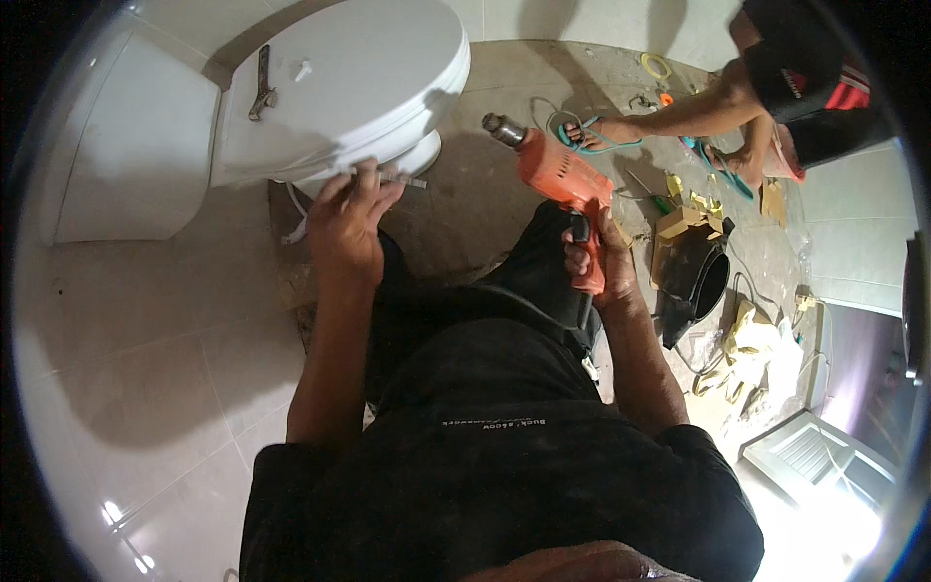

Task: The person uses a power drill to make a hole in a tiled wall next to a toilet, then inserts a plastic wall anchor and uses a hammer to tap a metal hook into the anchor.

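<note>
My right hand (606, 257) is wrapped round the handle of an orange power drill (567, 175). The drill tilts up and to the left, and no bit shows in its metal chuck (504, 130). To the left, beside the toilet's bowl, my left hand (351, 218) pinches a slim grey rod that looks like a drill bit (405, 179); blur hides its detail. On the closed white toilet lid (378, 68) lie an adjustable wrench (262, 87) and a small white plastic piece (304, 70).
The white tank (136, 136) stands at the left. Another person's foot (606, 133) in a turquoise flip-flop is at the far right. Nearby are a green-handled screwdriver (661, 203), a cardboard box (679, 223), a black container (693, 286), a yellow ring (656, 65) and crumpled yellowish material (752, 344).
</note>
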`<state>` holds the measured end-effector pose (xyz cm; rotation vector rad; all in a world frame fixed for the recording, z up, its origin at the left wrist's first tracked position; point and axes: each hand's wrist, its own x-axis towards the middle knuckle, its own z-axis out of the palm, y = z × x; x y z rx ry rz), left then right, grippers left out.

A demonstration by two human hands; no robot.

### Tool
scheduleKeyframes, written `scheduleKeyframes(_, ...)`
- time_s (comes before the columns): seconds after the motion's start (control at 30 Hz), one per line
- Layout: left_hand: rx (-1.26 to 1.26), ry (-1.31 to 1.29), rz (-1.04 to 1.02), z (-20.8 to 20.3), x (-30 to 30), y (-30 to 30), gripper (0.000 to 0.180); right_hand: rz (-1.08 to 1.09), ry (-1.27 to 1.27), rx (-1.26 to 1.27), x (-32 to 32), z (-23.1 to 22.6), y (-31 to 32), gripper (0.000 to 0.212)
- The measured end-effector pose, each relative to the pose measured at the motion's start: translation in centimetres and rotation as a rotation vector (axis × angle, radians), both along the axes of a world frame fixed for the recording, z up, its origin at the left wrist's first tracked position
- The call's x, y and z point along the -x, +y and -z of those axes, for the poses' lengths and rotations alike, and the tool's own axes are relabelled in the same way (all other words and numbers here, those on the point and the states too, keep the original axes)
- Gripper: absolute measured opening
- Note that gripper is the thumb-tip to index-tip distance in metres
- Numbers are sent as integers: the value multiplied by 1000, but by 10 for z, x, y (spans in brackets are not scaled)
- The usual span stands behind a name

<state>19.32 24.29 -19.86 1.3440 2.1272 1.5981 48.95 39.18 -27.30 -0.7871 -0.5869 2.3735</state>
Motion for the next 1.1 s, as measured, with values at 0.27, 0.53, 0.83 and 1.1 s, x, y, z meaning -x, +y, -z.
scheduleKeyframes(0.27, -575, -1069, 416, -73, -53, 56, 25, -81, 428, -23, -15, -1, -9, 55)
scheduleKeyframes(0.53, -539, -1132, 706, -89, -71, 44, 29, -111, 556, -2, -8, -12, -19, 65)
scheduleKeyframes(0.83, -66, -1068, 279, -2, -23, 65, 18, -42, 689, -65, 2, -20, -7, 61)
scheduleKeyframes(1.1, 413, -1382, 217, 203, -7, 90, 25, 14, 646, 7, -20, -4, -6, 53)
